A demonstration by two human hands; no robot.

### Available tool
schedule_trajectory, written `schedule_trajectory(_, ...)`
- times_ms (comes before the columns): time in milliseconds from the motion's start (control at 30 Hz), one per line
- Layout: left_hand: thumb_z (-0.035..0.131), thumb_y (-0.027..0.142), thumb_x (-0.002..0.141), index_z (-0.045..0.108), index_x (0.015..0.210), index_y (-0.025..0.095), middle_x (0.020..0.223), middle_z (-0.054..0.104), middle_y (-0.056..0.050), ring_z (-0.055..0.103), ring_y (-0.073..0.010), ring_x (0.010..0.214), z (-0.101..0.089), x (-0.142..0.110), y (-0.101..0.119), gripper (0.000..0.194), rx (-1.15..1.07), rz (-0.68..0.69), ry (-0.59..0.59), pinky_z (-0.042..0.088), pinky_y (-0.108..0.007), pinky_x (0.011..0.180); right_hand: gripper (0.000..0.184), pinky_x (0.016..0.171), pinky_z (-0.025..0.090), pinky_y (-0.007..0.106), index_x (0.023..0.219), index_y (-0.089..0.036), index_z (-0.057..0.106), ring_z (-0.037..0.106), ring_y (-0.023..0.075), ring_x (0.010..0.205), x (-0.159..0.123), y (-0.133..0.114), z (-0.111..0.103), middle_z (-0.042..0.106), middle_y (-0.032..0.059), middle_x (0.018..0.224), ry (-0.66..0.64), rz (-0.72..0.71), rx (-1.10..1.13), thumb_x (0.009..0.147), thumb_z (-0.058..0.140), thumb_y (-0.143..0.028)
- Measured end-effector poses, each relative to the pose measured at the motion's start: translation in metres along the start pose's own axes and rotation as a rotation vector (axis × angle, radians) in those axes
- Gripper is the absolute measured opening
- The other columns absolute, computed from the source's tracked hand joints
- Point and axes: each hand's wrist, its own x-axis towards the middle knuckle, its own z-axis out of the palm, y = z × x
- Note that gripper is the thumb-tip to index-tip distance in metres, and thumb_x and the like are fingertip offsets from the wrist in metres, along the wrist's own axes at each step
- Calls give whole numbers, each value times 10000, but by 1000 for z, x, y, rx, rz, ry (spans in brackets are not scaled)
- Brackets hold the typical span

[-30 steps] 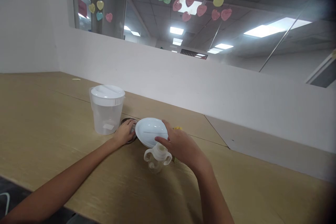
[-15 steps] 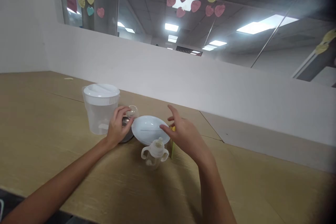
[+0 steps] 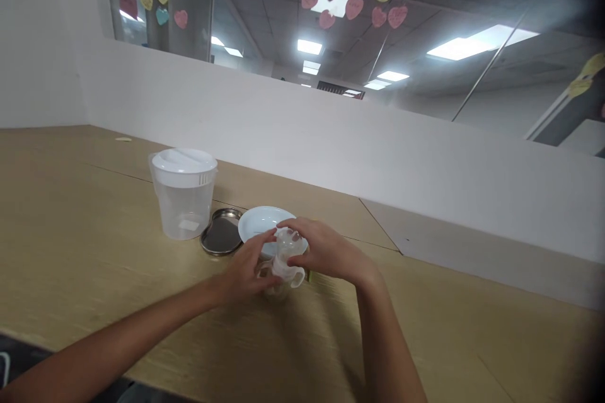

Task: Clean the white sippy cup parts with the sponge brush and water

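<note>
A baby bottle [image 3: 280, 271] with two white handles stands upright on the table in front of a pale blue bowl [image 3: 258, 219]. Over its top sits a clear domed cap [image 3: 289, 241]; whether it is fully seated I cannot tell. My right hand [image 3: 326, 249] curls around the cap, fingers over its top and thumb at its side. My left hand [image 3: 248, 267] grips the bottle from the left, its thumb low near the handle and its fingers up by the cap. The fingers hide part of the bottle and the bowl.
Left of the bowl lies a round shallow metal tray [image 3: 222, 234]. A clear plastic pitcher [image 3: 184, 201] with a white lid stands behind it. Something yellow-green [image 3: 309, 276] shows partly by the right hand. A white wall [image 3: 283, 129] rises behind the table.
My left hand has moved right from beside the metal tray, bringing the clear cap to the bottle. My right hand has lowered from the bowl's rim and closed around the cap.
</note>
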Motion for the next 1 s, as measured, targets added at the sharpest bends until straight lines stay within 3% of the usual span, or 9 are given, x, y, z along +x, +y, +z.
schedule_trajectory(133,639,493,758,357,1369,218,1278,547,-127,518,-311,1170,12,-7,-1,727,10,-27,-120,426,-477,991,419,791,422,290,1077,-233,555,545,193,987,5,1,4,585,27,1071,-161,53,-13,680,666,-160)
schedule_trajectory(267,644,447,769,377,1358,205,1277,553,-124,497,-306,1197,16,-10,-3,690,10,-39,-128,406,-491,1006,406,731,412,262,1049,-197,541,541,183,946,11,0,6,550,45,1069,-260,105,-25,668,676,-157)
schedule_trajectory(400,633,455,782,397,1344,199,1271,554,-127,512,-292,1170,21,-15,-8,661,8,-79,-94,434,-473,977,437,693,396,241,1039,-182,531,539,174,921,13,1,6,562,43,1047,-274,129,-17,636,692,-134)
schedule_trajectory(600,571,475,829,436,1312,187,1258,569,-123,494,-281,1192,25,-19,-11,578,47,-4,-103,401,-483,1010,400,606,360,218,966,-183,524,534,158,841,15,1,8,585,19,962,-256,123,-24,606,691,-137)
schedule_trajectory(1000,549,441,855,456,1276,218,1215,604,-108,544,-262,1143,24,-17,-10,485,45,47,-43,395,-498,1002,405,627,365,225,927,-175,522,547,181,870,24,0,11,594,36,970,-283,68,-120,582,730,-143)
